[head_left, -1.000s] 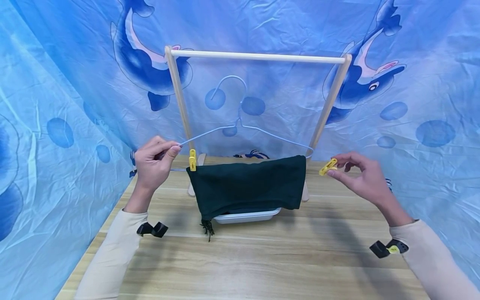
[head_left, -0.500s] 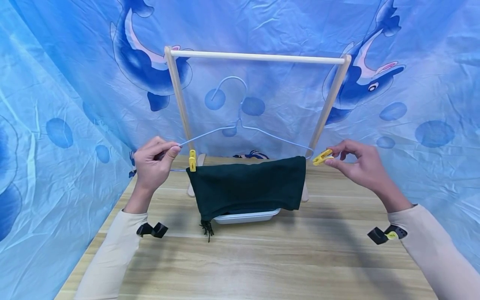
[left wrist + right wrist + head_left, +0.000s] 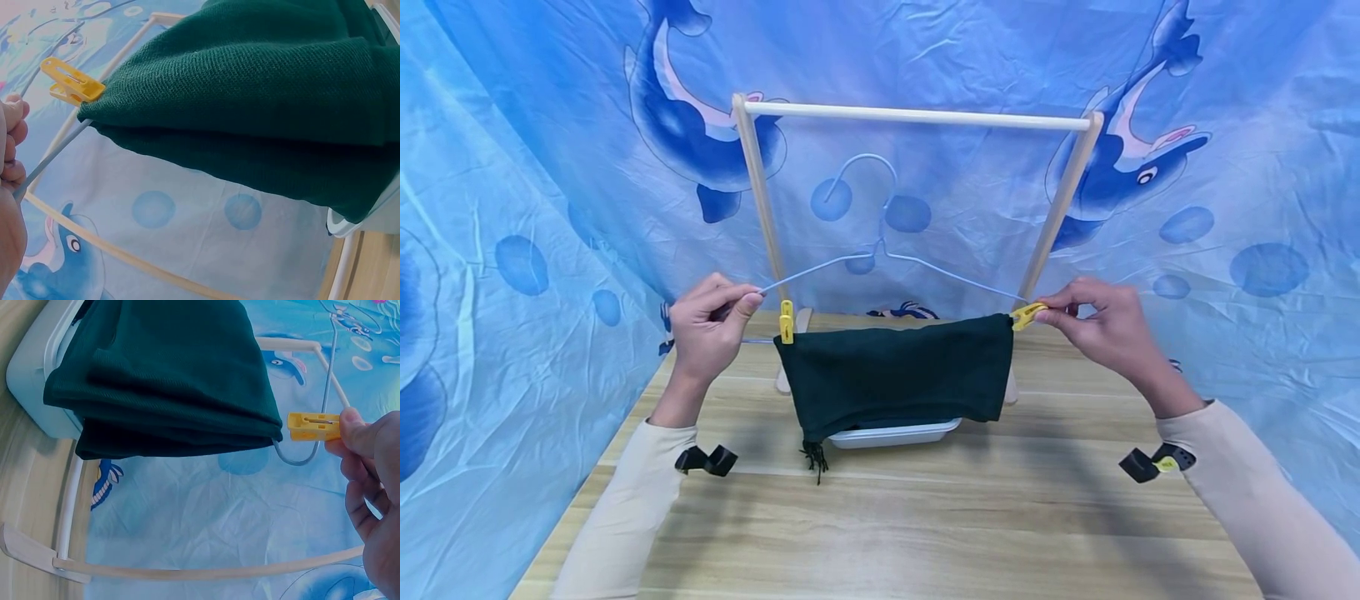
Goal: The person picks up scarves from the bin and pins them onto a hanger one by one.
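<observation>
A folded dark green knitted cloth [image 3: 895, 371] with a black fringe at its lower left drapes over the bar of a pale wire hanger [image 3: 955, 280]. My left hand [image 3: 707, 325] grips the hanger's left corner. Close to it, a yellow clothespin [image 3: 74, 81] clamps the cloth's left top corner to the bar. My right hand [image 3: 1097, 325] pinches a second yellow clothespin [image 3: 314, 427] between thumb and fingers. In the right wrist view this pin's tip sits just beside the cloth's right top corner, near the hanger's bend.
A wooden rack with a white top rod [image 3: 917, 114] stands behind the hanger. Below the cloth a white plastic container [image 3: 895, 435] rests on the wooden table [image 3: 880, 533]. Blue dolphin-print fabric [image 3: 985, 50] hangs at the back and sides.
My right hand has moved left with its clothespin, from apart at the right to the cloth's right top corner. My left hand, the hanger and the cloth have stayed nearly still.
</observation>
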Demonstrator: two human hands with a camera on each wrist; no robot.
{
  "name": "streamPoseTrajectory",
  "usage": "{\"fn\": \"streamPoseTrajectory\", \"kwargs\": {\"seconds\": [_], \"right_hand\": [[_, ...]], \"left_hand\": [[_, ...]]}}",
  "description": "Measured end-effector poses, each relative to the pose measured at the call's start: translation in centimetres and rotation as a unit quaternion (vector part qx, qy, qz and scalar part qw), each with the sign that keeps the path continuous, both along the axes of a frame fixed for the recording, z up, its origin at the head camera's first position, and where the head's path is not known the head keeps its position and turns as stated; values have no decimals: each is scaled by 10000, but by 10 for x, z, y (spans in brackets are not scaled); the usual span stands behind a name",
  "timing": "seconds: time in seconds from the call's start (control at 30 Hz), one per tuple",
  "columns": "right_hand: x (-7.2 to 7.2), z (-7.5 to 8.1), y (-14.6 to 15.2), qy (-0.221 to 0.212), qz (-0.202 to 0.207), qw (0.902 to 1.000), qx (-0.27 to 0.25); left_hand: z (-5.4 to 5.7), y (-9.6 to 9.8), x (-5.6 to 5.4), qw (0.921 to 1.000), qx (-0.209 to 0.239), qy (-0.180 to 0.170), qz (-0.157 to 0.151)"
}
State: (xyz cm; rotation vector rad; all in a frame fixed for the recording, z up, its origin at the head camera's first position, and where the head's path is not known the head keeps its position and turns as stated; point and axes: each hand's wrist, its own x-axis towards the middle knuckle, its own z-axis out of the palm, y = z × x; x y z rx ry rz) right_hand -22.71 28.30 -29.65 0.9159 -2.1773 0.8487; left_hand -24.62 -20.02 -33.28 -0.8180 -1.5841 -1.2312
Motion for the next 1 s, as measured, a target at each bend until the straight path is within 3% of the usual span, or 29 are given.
{"fn": "streamPoseTrajectory", "kwargs": {"seconds": [1.0], "right_hand": [[2,-5,-15,631,22,9979,136]], "left_hand": [[0,0,4,9998,-4,152,-130]]}}
